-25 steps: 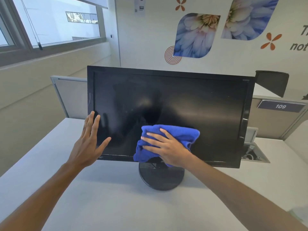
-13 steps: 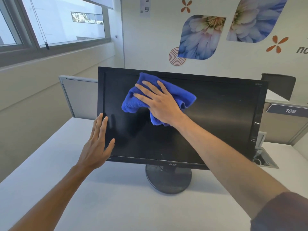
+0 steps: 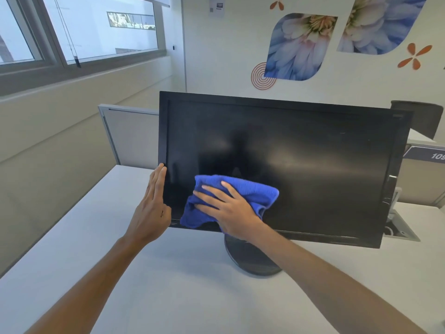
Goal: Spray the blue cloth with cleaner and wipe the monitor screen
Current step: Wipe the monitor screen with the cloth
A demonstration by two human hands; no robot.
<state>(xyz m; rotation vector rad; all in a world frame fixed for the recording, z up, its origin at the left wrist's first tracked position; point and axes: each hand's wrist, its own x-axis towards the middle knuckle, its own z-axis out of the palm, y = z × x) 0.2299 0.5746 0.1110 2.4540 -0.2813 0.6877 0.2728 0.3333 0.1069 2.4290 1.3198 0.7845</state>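
A black monitor (image 3: 313,160) stands on a round base (image 3: 250,259) on the white desk, its screen dark. My right hand (image 3: 228,210) lies flat on a folded blue cloth (image 3: 255,191) and presses it against the lower left part of the screen. My left hand (image 3: 151,208) rests with fingers straight against the monitor's left bezel, near its bottom corner. No spray bottle is in view.
The white desk (image 3: 96,261) spreads in front of the monitor. A grey partition panel (image 3: 130,136) stands behind at the left. A cable box opening (image 3: 399,230) sits in the desk at the right, with a black chair back (image 3: 419,116) beyond.
My right hand has swept the cloth from the screen's upper left down to its lower left. My left hand stays on the left bezel.
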